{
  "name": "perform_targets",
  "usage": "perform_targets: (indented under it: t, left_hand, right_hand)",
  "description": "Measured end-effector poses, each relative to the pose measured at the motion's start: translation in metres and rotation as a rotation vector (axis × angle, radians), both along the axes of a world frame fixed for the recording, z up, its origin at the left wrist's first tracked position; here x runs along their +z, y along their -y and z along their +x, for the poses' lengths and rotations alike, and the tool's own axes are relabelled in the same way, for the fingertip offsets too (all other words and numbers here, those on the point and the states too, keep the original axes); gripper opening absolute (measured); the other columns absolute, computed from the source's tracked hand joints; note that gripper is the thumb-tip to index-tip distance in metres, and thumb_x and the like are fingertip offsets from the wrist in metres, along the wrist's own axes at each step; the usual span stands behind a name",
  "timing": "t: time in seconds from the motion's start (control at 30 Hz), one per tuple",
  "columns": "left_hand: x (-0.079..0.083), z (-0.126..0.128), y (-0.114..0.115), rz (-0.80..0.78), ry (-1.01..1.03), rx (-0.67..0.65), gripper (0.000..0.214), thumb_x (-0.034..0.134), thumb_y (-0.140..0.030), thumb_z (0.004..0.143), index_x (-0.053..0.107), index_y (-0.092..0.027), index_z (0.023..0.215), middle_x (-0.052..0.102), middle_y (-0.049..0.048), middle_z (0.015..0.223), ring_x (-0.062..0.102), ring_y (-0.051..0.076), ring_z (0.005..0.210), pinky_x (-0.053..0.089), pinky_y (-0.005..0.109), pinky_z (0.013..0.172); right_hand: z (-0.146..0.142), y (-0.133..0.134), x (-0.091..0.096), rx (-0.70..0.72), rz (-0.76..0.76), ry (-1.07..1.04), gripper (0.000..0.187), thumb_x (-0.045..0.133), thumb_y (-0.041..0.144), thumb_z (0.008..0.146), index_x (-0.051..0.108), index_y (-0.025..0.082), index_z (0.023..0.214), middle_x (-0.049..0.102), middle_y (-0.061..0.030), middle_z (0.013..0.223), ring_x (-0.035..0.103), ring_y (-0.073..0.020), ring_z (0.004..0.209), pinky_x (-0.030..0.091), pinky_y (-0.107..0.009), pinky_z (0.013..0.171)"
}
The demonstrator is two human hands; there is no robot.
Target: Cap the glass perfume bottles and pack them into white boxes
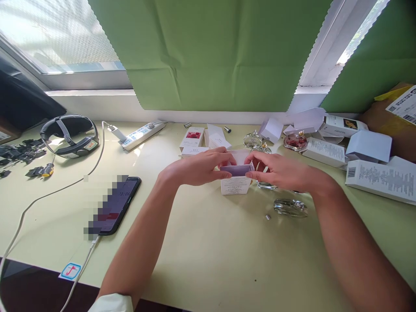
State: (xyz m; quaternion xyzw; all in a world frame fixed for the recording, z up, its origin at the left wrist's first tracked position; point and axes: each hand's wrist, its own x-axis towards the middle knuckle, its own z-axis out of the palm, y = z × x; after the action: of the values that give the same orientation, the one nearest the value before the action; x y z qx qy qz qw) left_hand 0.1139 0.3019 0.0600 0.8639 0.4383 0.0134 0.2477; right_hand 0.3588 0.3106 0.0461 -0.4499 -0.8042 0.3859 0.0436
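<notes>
Your left hand [208, 165] and right hand [276, 170] grip the opened top of a small white cardboard box [235, 186] — centred over the pale-yellow table [211, 247]. A clear glass bottle [290, 208] lies nearby

Passage: open, centre of near table [224, 260] edge. Obstructions: held carton [236, 186], toward far edge; phone [122, 201], toward near-left corner; boxes [368, 146], toward far-right corner.

Around the carton [235, 186] between left hand [211, 164] and right hand [274, 169] lie smartphone [121, 207] at nine o'clock, power strip [143, 136] at ten, shipping box [377, 118] at two, perfume bottle [290, 208] at four.
</notes>
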Motion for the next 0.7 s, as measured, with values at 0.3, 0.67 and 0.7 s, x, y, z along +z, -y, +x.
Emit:
perform_targets:
  t: [0.3, 0.67, 0.7]
  left_hand:
    - [-0.003, -0.0022, -0.0022, -0.009, 0.026, 0.016, 0.028, 0.051, -0.038, 0.095, 0.059, -0.027, 0.119, 0.059, 0.0041, 0.111, 0.059, 0.015, 0.088, 0.041, 0.026, 0.068]
    - [-0.0042, 0.0038, 0.0017, 0.126, 0.067, 0.133, 0.032, 0.046, -0.036, 0.097, 0.049, -0.031, 0.128, 0.052, 0.0061, 0.119, 0.059, 0.014, 0.082, 0.045, 0.029, 0.069]
    - [-0.005, 0.0046, 0.0018, 0.147, 0.083, 0.153, 0.037, 0.047, -0.035, 0.096, 0.045, -0.032, 0.133, 0.049, 0.0073, 0.122, 0.058, 0.013, 0.079, 0.046, 0.029, 0.069]
  right_hand:
    - [0.0022, 0.0003, 0.0008, -0.002, -0.006, 0.007, 0.04, 0.042, 0.061, 0.094, 0.054, 0.029, 0.113, 0.066, -0.0027, 0.093, 0.059, -0.0192, 0.077, 0.04, -0.03, 0.061]
    - [0.008, -0.0042, -0.0054, 0.039, 0.024, -0.011, 0.034, 0.044, 0.054, 0.095, 0.051, 0.03, 0.117, 0.064, -0.0015, 0.095, 0.057, -0.0181, 0.076, 0.042, -0.031, 0.064]
    - [0.0084, -0.0043, -0.0057, 0.038, 0.024, -0.014, 0.034, 0.045, 0.053, 0.095, 0.05, 0.03, 0.119, 0.064, -0.0017, 0.096, 0.057, -0.0182, 0.076, 0.042, -0.031, 0.064]
